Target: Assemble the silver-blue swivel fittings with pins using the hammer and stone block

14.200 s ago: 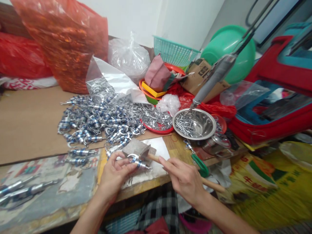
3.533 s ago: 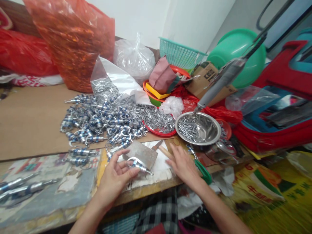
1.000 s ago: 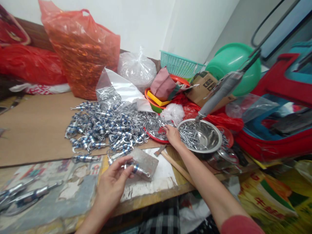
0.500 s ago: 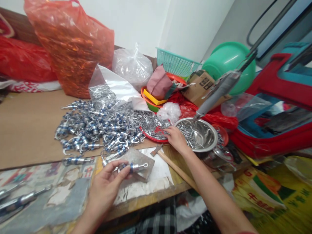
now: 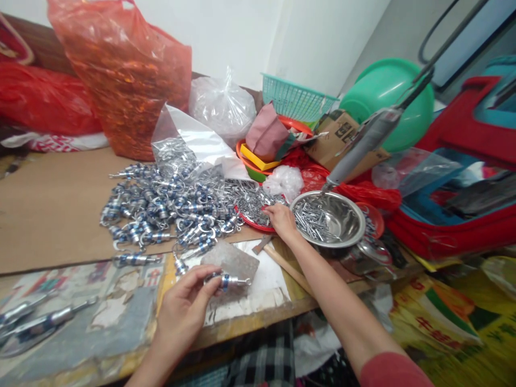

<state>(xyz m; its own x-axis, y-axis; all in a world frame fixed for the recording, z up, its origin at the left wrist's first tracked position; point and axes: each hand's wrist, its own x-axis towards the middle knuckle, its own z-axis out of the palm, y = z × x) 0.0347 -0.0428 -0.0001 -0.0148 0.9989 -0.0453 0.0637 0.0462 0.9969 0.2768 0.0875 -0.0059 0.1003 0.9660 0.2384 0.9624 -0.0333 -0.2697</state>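
My left hand (image 5: 189, 306) is closed, thumb and fingers pinching a silver metal fitting (image 5: 229, 281) with blue bands and a small eye at its right end. It is held above a flat grey block (image 5: 237, 259) on white paper. My right hand (image 5: 282, 220) reaches to the red tray (image 5: 260, 228) of small metal pieces (image 5: 252, 203), its fingertips drawn together among them. What those fingers pinch, if anything, is too small to make out. Left of the tray lies a heap of similar blue-banded fittings (image 5: 157, 207), many with hooks.
A steel bowl (image 5: 358, 236) of metal pins stands right of my right hand, with a hanging grey power screwdriver (image 5: 358, 142) above it. A wooden-handled hammer (image 5: 286, 267) lies under my right forearm. Bags (image 5: 129, 80) and a green basket (image 5: 298, 99) line the back.
The view has shifted slightly. My right hand has moved a little left over the tray's small pieces. My left hand still holds the fitting, now slightly lower.
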